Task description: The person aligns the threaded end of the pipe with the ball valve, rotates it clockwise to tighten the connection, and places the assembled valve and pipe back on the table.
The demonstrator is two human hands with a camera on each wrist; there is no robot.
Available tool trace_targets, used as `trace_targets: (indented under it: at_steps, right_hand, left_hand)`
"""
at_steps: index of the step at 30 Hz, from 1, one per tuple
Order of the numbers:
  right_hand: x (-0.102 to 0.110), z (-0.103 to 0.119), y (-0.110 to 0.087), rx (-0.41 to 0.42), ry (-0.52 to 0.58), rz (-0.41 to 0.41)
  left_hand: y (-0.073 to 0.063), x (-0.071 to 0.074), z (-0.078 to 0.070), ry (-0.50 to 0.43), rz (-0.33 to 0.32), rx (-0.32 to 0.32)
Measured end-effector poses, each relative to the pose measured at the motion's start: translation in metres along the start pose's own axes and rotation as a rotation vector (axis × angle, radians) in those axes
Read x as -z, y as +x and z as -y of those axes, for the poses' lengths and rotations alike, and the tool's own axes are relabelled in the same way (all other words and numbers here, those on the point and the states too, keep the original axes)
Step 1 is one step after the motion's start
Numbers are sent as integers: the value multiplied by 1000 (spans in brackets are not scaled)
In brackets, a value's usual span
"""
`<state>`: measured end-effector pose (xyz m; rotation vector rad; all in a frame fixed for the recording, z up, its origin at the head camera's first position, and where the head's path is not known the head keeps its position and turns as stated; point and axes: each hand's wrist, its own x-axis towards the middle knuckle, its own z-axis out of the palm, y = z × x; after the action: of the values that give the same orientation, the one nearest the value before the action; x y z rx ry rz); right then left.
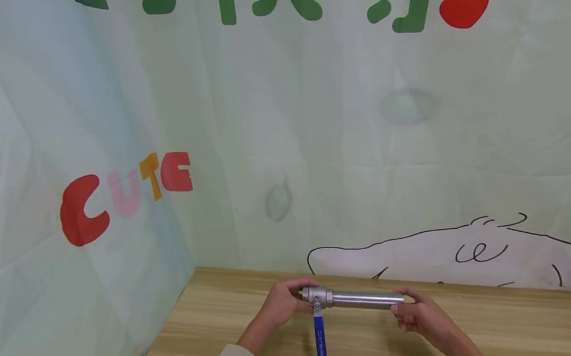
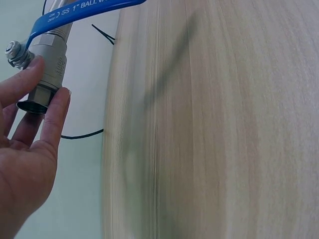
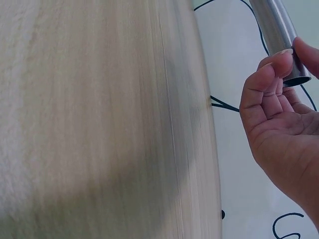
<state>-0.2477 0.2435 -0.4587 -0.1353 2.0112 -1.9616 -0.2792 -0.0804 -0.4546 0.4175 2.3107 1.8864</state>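
Observation:
A steel ball valve (image 1: 318, 296) with a blue lever handle (image 1: 320, 338) is joined to a straight metal pipe (image 1: 365, 299), held level above the table. My left hand (image 1: 282, 305) grips the valve's open end between thumb and fingers. In the left wrist view the ball valve (image 2: 51, 57) shows its round open mouth, and its blue handle (image 2: 82, 12) carries white lettering. My right hand (image 1: 424, 318) pinches the pipe's far end. The right wrist view shows thumb and fingertips at that pipe (image 3: 276, 30), near its hollow opening. The lever hangs toward me.
Beneath both hands lies a wood-grain table (image 1: 245, 291). Behind it and to the left hang pale green fabric walls (image 1: 260, 145), printed with green characters, a red heart (image 1: 464, 6) and coloured letters. A line-drawn white figure (image 1: 432, 255) is printed behind the table's back edge.

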Motion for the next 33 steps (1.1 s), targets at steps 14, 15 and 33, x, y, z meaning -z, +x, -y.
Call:
trace_targets:
  at_steps: [14,15,33]
  right_hand:
    - [0,-2,2,-14,1,-3]
    - [0,-2,2,-18,-2,-4]
    - [1,-2,1,-12,-3,-31]
  left_hand:
    - [2,-1,6,-13,5,-6]
    - [2,-1,6,-16,6,-6]
    - [3,0,4,-7,-3,0]
